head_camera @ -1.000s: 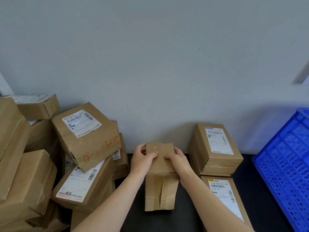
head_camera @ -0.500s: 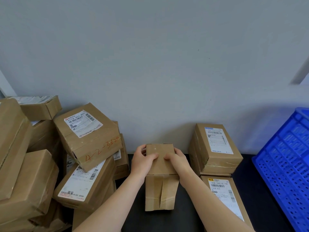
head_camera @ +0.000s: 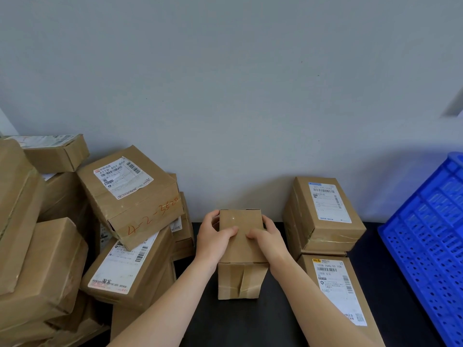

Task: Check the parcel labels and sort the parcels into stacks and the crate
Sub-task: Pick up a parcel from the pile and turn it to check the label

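A small plain brown parcel (head_camera: 241, 256) stands on the black table (head_camera: 253, 321) in the middle, no label showing on its visible faces. My left hand (head_camera: 213, 240) grips its left top edge and my right hand (head_camera: 269, 240) its right top edge, thumbs on the near face. A stack of labelled parcels (head_camera: 323, 216) rises to its right by the wall, and another labelled parcel (head_camera: 338, 296) lies in front of that stack. The blue crate (head_camera: 431, 234) is at the far right.
A loose heap of brown parcels (head_camera: 62, 234) fills the left side, one marked 4-2-3520 in red (head_camera: 132, 194) tilted on top. A grey wall (head_camera: 225, 96) closes the table's far edge right behind the held parcel.
Both hands stay on the small parcel, which has barely moved. The view has shifted slightly.
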Demonstrator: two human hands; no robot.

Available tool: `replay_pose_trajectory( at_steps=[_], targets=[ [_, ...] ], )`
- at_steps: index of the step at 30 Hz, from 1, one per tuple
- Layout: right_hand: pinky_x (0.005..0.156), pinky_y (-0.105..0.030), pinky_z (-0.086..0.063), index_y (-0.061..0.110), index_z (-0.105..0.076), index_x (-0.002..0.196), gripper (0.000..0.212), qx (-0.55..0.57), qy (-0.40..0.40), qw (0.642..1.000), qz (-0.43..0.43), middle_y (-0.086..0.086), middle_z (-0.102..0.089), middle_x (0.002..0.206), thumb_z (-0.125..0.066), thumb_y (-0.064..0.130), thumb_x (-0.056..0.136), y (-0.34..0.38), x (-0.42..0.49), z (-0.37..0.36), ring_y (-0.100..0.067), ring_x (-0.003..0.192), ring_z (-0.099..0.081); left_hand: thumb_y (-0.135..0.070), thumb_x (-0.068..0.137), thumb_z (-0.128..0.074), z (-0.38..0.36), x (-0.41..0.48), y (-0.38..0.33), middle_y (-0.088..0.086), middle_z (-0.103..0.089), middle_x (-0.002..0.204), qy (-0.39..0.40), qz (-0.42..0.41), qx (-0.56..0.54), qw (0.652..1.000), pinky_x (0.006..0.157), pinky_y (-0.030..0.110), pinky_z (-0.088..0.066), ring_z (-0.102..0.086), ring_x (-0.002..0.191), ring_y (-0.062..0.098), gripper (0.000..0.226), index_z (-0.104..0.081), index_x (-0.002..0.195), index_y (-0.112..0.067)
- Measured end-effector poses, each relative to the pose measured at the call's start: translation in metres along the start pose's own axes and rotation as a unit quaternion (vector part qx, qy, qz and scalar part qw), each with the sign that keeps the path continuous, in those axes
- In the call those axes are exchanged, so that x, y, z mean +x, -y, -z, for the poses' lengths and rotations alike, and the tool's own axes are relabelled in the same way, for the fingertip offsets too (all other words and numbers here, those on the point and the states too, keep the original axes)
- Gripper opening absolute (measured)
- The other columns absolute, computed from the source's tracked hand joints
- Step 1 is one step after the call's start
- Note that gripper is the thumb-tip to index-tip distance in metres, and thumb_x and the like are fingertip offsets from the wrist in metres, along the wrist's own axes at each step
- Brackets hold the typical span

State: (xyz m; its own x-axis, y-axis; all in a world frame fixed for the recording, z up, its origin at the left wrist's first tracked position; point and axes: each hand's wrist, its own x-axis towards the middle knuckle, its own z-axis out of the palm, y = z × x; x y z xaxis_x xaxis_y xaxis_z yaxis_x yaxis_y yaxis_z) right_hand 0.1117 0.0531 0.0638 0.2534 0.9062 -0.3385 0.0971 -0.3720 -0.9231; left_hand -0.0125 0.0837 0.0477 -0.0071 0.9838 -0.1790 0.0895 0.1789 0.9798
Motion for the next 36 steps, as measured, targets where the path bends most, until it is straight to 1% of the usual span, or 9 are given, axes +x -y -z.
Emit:
replay_pose_trajectory(
  at_steps=[3,8,11,13,17,19,24,30,36],
  targets=[
    [0.067,-0.022,-0.044,0.024,-0.031,0.144,0.061,0.01,0.004,1.0,0.009,0.003,-0.05,0.114,-0.057,0.014,0.09,-0.004,-0.001,-0.001,-0.009,0.089,-0.052,-0.017,0.083,-0.071,0.002,-0.002,0.005,-0.005,-0.053,0.119,-0.004,-0.003,0.003,1.0,0.083,0.029,-0.046,-0.052,0.106,0.014,0.055,-0.045,0.131,-0.024],
    [0.077,-0.027,-0.048,0.027,-0.039,0.138,0.047,0.06,0.007,0.998,-0.001,0.005,-0.056,0.111,-0.055,0.029,0.094,-0.015,-0.008,0.002,-0.014,0.099,-0.056,-0.032,0.086,-0.068,0.007,-0.008,0.008,-0.013,-0.052,0.106,0.001,0.005,-0.003,1.0,0.066,0.018,-0.043,-0.053,0.093,0.004,0.041,-0.045,0.12,-0.029],
    [0.094,-0.035,-0.043,0.024,-0.053,0.121,0.033,0.175,0.009,0.982,-0.068,0.0,-0.062,0.115,-0.046,0.044,0.096,-0.028,-0.012,0.005,-0.021,0.107,-0.058,-0.049,0.094,-0.048,0.013,-0.014,0.021,-0.005,-0.059,0.109,0.018,0.064,-0.055,0.996,0.085,0.031,-0.048,-0.057,0.1,0.012,0.034,-0.053,0.116,-0.024],
    [0.098,-0.036,-0.037,0.025,-0.053,0.121,0.029,0.198,-0.006,0.976,-0.091,-0.005,-0.061,0.118,-0.044,0.04,0.098,-0.039,-0.012,0.007,-0.024,0.114,-0.055,-0.04,0.1,-0.039,0.016,-0.019,0.032,0.002,-0.062,0.105,0.009,0.104,-0.079,0.991,0.1,0.043,-0.043,-0.057,0.101,0.019,0.03,-0.057,0.111,-0.02],
    [0.104,-0.038,-0.041,0.022,-0.047,0.138,0.041,0.07,-0.041,0.991,-0.107,-0.007,-0.052,0.135,-0.039,0.01,0.099,-0.07,-0.008,0.011,-0.026,0.123,-0.048,-0.015,0.101,-0.04,0.023,-0.024,0.051,0.007,-0.059,0.118,0.025,0.151,0.027,0.988,0.104,0.046,-0.042,-0.053,0.114,0.026,0.027,-0.053,0.125,-0.014],
    [0.106,-0.043,-0.041,0.025,-0.045,0.139,0.049,-0.012,0.004,0.992,-0.123,-0.006,-0.045,0.141,-0.039,0.003,0.096,-0.089,-0.009,0.012,-0.027,0.126,-0.045,-0.012,0.1,-0.04,0.026,-0.027,0.058,0.006,-0.056,0.126,0.065,0.146,0.118,0.98,0.105,0.041,-0.042,-0.051,0.119,0.025,0.034,-0.049,0.133,-0.016],
    [0.102,-0.033,-0.039,0.024,-0.031,0.147,0.066,-0.12,0.086,0.979,-0.143,-0.005,-0.033,0.148,-0.045,-0.006,0.09,-0.099,-0.024,0.008,-0.026,0.133,-0.037,-0.005,0.097,-0.043,0.029,-0.033,0.065,0.005,-0.05,0.136,0.148,0.13,0.264,0.944,0.102,0.032,-0.04,-0.047,0.125,0.022,0.046,-0.041,0.14,-0.019],
    [0.104,-0.032,-0.037,0.018,-0.038,0.142,0.047,-0.106,0.09,0.985,-0.106,0.003,-0.047,0.129,-0.052,0.017,0.097,-0.088,-0.027,0.009,-0.016,0.118,-0.045,-0.016,0.095,-0.053,0.026,-0.03,0.061,0.001,-0.051,0.136,0.191,0.11,0.264,0.939,0.102,0.028,-0.039,-0.048,0.125,0.018,0.049,-0.039,0.142,-0.017],
    [0.108,-0.036,-0.037,0.02,-0.042,0.139,0.049,-0.053,0.092,0.991,-0.083,0.007,-0.053,0.119,-0.058,0.03,0.094,-0.074,-0.023,0.015,-0.014,0.116,-0.048,-0.026,0.096,-0.052,0.024,-0.024,0.052,0.002,-0.046,0.142,0.178,0.088,0.247,0.949,0.108,0.034,-0.038,-0.044,0.13,0.018,0.052,-0.036,0.145,-0.017]
  ],
)
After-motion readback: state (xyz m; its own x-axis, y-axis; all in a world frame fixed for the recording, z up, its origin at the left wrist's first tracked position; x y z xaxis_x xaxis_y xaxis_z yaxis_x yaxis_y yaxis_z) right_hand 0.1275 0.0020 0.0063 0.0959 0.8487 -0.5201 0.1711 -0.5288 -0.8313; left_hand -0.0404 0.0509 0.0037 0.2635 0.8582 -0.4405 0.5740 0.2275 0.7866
